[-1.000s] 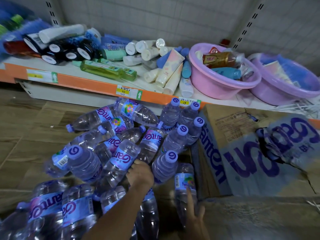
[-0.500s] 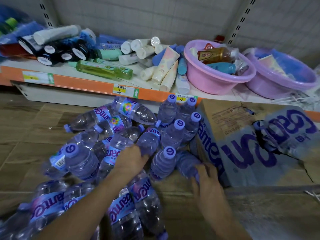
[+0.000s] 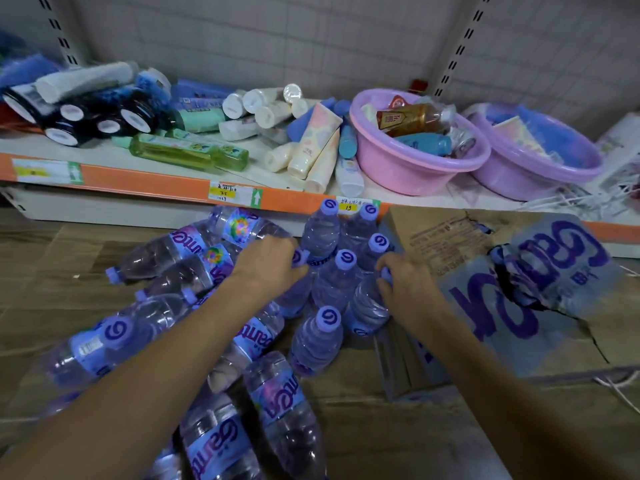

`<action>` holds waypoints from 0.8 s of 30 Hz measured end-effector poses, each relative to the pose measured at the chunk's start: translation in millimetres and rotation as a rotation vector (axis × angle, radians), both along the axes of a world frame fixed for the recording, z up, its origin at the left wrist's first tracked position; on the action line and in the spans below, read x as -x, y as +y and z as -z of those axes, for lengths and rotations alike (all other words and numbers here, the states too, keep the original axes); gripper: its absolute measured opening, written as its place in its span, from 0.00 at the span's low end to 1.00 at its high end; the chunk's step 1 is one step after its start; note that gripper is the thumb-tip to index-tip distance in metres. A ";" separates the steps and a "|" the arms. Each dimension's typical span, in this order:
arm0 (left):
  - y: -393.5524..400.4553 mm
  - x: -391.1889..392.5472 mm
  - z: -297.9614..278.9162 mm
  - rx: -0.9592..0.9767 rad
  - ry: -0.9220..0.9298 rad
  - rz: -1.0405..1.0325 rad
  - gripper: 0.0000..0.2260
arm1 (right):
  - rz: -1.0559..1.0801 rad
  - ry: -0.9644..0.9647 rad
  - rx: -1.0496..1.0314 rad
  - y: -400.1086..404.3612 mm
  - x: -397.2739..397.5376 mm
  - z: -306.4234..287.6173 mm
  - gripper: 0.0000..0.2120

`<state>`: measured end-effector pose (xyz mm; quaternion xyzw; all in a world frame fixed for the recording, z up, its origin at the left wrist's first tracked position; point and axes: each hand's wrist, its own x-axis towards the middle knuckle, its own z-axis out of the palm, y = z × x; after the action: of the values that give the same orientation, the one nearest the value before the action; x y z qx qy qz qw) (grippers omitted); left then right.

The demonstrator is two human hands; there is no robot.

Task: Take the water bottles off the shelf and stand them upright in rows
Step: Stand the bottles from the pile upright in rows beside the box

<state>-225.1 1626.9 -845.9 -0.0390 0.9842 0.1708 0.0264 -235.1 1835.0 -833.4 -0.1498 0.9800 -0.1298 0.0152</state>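
head view: a shop floor under a low shelf point(image 3: 145, 174) of toiletries, a torn carton point(image 3: 502, 292) at right. the left hand point(image 3: 266, 265) grips one bottle's neck; the right hand point(image 3: 405, 289) curls round the top of another at the edge of the upright cluster point(image 3: 334, 282). many bottles point(image 3: 166, 251) lie flat at left. judged mid-standing: next, set both upright against the row.

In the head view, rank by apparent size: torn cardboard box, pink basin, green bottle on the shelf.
1. Torn cardboard box, though nearest the camera.
2. Pink basin.
3. Green bottle.
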 end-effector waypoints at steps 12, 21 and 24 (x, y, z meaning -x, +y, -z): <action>-39.8 34.0 20.3 -0.680 -0.150 -0.273 0.18 | -0.065 -0.094 -0.329 -8.1 12.0 -7.6 0.15; -53.6 90.0 67.2 0.447 -0.152 0.406 0.26 | -0.387 -0.076 -0.016 -97.8 37.9 -27.1 0.20; -43.8 94.1 83.5 0.542 -0.156 0.303 0.26 | -0.415 -0.192 -0.231 -112.3 39.7 3.4 0.30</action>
<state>-319.1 1583.1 -929.4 0.0893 0.9835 -0.1068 0.1154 -274.8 1722.7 -836.8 -0.3318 0.9307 -0.0247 0.1517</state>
